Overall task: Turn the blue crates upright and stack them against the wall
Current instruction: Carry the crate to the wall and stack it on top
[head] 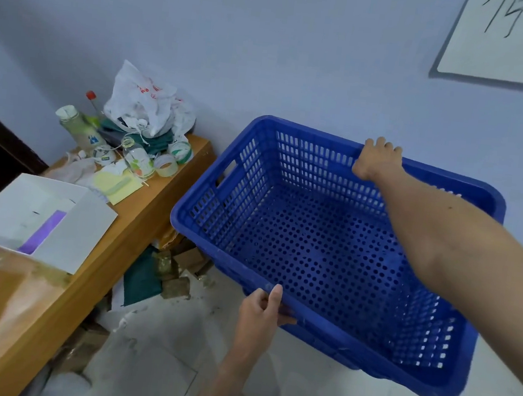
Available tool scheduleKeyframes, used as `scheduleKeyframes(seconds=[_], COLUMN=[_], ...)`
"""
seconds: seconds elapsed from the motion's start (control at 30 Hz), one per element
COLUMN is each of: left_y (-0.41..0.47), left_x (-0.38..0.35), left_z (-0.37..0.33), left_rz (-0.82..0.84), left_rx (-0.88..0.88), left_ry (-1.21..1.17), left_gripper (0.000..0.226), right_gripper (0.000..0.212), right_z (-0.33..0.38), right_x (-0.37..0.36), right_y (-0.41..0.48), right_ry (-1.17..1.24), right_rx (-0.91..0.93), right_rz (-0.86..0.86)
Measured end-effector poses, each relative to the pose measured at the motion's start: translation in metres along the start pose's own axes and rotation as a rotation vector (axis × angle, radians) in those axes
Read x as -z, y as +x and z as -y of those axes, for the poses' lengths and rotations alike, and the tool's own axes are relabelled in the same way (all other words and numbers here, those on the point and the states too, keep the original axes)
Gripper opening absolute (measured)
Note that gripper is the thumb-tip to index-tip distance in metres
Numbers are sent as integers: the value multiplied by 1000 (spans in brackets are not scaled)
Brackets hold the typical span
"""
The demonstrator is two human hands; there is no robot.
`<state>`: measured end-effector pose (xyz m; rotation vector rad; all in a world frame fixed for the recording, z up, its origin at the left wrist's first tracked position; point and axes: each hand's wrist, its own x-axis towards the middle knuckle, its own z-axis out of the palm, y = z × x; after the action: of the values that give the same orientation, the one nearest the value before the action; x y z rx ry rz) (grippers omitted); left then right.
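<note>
- The right hand (379, 157) is curled over the far long rim of the blue crate (328, 253), fingers hooked down behind the edge, out of sight.
- The left hand (261, 310) is closed on the crate's near long rim, thumb on top and fingers wrapped underneath.
- The crate is open side up, tipped a little toward the camera, and looks to be held clear of the floor (155, 364); its far rim is close to the wall (301, 57), perhaps touching it.
- To the crate's left stands a wooden bench (142, 217) loaded with bottles, tape rolls and a white plastic bag (141, 101); the crate's left end is just beside the bench edge.
- Risk: a swing to the left could knock the crate's end against the bench. With both grips on long rims and the crate tilted, it could also twist or slip as it goes down.
- Debris lies on the floor under the bench, and could leave the crate sitting unevenly.
- Hidden: what lies under the crate. No other crates show, so I cannot say whether a stack already stands below.
</note>
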<state>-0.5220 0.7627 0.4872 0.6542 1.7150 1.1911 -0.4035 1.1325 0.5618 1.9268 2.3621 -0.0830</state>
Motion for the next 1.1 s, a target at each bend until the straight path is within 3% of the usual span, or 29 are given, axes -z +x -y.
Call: scheduleKeyframes(seconds=[0.23, 0.4, 0.63, 0.8, 0.9, 0.97, 1.03, 1.1], left_y=[17, 18, 28, 36, 41, 44, 49, 56], left_x=[-4, 8, 19, 35, 44, 52, 59, 63], left_z=[-23, -22, -29, -43, -57, -69, -81, -90], left_rz=[75, 158, 297, 479, 572, 625, 642, 557], left_rx=[27, 61, 58, 91, 157, 180, 117, -96], left_ry=[65, 82, 174, 298, 465, 633, 753, 768], left_gripper=[39, 38, 49, 58, 68, 75, 71, 59], right_gripper=[77, 74, 69, 74, 47, 29, 36, 46], right_z=[-4, 8, 10, 3, 2, 1, 1, 3], right_x=[-12, -40, -55, -71, -77, -76, -72, -68], right_y=[-50, -136, -254, -301, -318, -322, -320, -318], right_ry=[93, 241, 523, 406, 122, 61, 63, 64], right_rx=[108, 280, 247, 152, 181, 178, 151, 134], right_rz=[131, 308, 467, 358, 249, 225, 269, 285])
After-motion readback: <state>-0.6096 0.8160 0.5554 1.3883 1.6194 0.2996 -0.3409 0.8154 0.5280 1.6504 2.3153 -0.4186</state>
